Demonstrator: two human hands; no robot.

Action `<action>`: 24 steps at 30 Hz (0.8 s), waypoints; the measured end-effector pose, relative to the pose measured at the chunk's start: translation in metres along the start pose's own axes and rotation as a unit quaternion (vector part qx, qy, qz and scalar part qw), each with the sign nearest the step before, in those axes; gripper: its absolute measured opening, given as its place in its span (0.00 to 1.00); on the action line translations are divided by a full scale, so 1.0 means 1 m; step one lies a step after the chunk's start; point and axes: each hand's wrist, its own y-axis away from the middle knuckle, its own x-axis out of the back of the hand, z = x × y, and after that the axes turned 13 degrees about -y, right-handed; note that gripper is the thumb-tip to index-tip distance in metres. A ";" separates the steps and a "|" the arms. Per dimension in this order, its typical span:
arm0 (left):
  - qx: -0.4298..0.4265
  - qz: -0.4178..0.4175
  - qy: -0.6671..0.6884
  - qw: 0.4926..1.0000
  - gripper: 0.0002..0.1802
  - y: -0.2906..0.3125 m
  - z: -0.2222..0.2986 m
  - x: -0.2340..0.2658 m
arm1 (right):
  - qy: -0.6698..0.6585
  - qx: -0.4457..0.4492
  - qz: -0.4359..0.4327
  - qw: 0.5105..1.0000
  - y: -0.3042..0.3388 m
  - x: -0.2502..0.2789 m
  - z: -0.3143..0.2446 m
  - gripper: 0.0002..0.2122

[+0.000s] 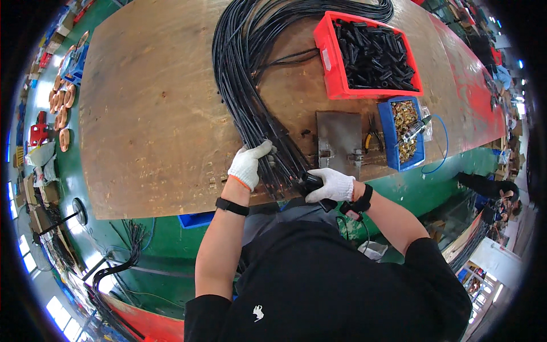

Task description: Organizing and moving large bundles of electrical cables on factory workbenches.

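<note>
A thick bundle of black cables curves down the wooden table, its ends fanned out at the near edge. My left hand, in a white knitted glove, is closed around some of the cables close to their ends. To its right, my right hand, gloved the same way, grips black plastic sleeves beside the cable tips. Its fingers are partly hidden, so how many sleeves it holds is unclear. Just beyond the right hand lies a dark metal plate with small fittings.
A red bin full of black sleeves stands at the far right. Nearer is a blue bin of small brass-coloured parts, with a hand tool and blue hose across it. Pliers lie beside it. A fan stands left of the table.
</note>
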 end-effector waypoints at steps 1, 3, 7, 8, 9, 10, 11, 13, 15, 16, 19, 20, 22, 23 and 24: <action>-0.002 -0.003 0.004 1.000 0.10 -0.001 -0.001 0.001 | -0.029 0.003 -0.004 1.000 0.000 -0.001 0.003 0.25; -0.004 -0.008 0.010 1.000 0.09 -0.003 -0.002 0.002 | -0.088 0.008 -0.013 0.996 -0.002 -0.002 0.012 0.24; 0.000 -0.008 0.015 1.000 0.08 -0.003 -0.005 0.006 | -0.225 -0.065 0.004 0.972 0.001 -0.009 0.023 0.24; 0.001 -0.005 0.016 1.000 0.08 -0.004 -0.005 0.006 | -0.240 -0.071 0.008 0.968 0.000 -0.009 0.026 0.24; 0.001 -0.006 0.016 1.000 0.08 -0.004 -0.005 0.007 | -0.256 -0.078 0.012 0.964 0.000 -0.011 0.026 0.25; 0.000 -0.007 0.016 1.000 0.08 -0.004 -0.005 0.007 | -0.262 -0.076 0.016 0.962 0.000 -0.011 0.025 0.25; -0.001 -0.008 0.017 1.000 0.08 -0.004 -0.005 0.008 | -0.268 -0.074 0.019 0.960 0.002 -0.012 0.022 0.25; 0.008 -0.005 0.018 1.000 0.08 -0.002 -0.003 0.008 | -0.271 -0.076 0.028 0.959 0.004 -0.013 0.017 0.25; 0.012 -0.005 0.020 1.000 0.09 -0.002 -0.002 0.009 | -0.264 -0.086 0.038 0.960 0.005 -0.013 0.015 0.26; 0.013 -0.007 0.022 1.000 0.09 -0.002 -0.003 0.009 | -0.265 -0.086 0.038 0.960 0.004 -0.013 0.015 0.25; 0.014 -0.007 0.021 1.000 0.10 -0.004 -0.003 0.011 | -0.273 -0.088 0.034 0.957 0.003 -0.012 0.018 0.25; 0.014 -0.006 0.020 1.000 0.10 -0.005 -0.004 0.012 | -0.279 -0.089 0.032 0.956 0.003 -0.013 0.018 0.24; 0.026 0.009 0.023 0.999 0.10 -0.002 0.000 0.009 | -0.293 -0.088 0.031 0.951 0.004 -0.010 0.020 0.23; 0.032 0.016 0.025 0.999 0.10 -0.001 0.002 0.008 | -0.302 -0.086 0.031 0.949 0.004 -0.007 0.024 0.23; 0.033 0.014 0.022 0.999 0.10 -0.001 0.002 0.008 | -0.311 -0.084 0.032 0.946 0.005 -0.007 0.023 0.23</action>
